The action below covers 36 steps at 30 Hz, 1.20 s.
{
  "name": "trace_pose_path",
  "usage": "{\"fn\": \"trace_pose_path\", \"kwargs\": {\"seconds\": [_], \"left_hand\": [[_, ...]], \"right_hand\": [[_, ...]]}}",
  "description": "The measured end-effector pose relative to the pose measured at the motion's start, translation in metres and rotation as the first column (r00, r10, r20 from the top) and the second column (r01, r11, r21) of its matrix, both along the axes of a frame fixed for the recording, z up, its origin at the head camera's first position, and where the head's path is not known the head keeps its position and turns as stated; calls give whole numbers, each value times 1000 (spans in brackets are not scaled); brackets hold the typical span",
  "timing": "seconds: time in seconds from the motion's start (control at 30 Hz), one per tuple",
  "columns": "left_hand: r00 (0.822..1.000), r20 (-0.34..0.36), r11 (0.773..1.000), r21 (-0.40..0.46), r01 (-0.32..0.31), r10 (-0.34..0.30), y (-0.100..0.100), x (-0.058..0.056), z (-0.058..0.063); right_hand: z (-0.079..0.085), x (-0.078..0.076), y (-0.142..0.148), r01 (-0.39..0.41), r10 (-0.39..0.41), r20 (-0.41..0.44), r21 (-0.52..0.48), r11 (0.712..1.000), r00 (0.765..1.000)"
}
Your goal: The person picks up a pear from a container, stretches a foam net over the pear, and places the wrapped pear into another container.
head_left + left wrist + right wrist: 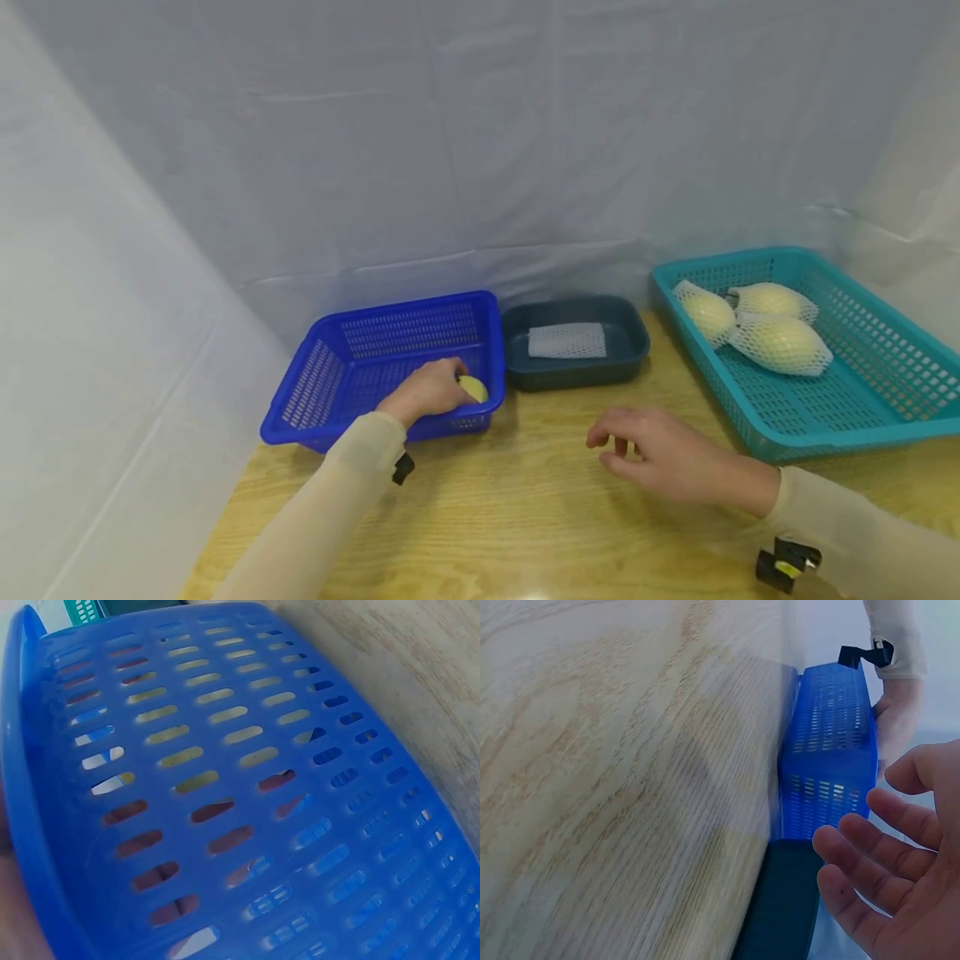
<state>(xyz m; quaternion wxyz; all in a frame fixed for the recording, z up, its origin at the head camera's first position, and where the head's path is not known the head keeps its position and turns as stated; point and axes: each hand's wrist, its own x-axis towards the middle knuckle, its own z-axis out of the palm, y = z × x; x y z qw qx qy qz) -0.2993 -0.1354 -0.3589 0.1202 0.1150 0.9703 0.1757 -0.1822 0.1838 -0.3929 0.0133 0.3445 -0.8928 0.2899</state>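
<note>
My left hand (431,390) reaches into the blue basket (300,429) and grips a yellow fruit (473,387) low at the basket's right end. Through the slots of the blue wall (225,772) in the left wrist view, slivers of the fruit (196,781) and of the fingers show; the rest is hidden. Over the table, between the dark green tray and the teal basket, my right hand (663,454) hovers with loosely bent fingers and holds nothing. The right wrist view shows its spread fingers (877,862).
Right of the blue basket stands a dark green tray (517,379) with a white foam net (567,341) in it. A teal basket (892,433) at the right holds three yellow fruits (783,344) in foam nets. White sheeting (450,167) closes off the back and sides.
</note>
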Motion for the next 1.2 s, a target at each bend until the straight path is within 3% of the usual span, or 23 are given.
{"fn": "trace_pose_path", "kwargs": {"seconds": [0.23,0.43,0.97,1.2], "left_hand": [[1000,-12,999,47,-16,16,-5,5,2],[998,-46,995,87,-47,51,-22,12,11],[996,-34,991,108,-77,81,-96,32,19],[967,-180,984,32,-175,178,-129,34,14]], "right_hand": [[0,0,-2,-2,2,-11,5,1000,1000],[-1,-4,-7,3,-3,-18,6,1000,1000],[-4,-7,-15,-6,6,5,1,1000,1000],[-6,-9,-14,3,-2,13,-11,1000,1000]]}}
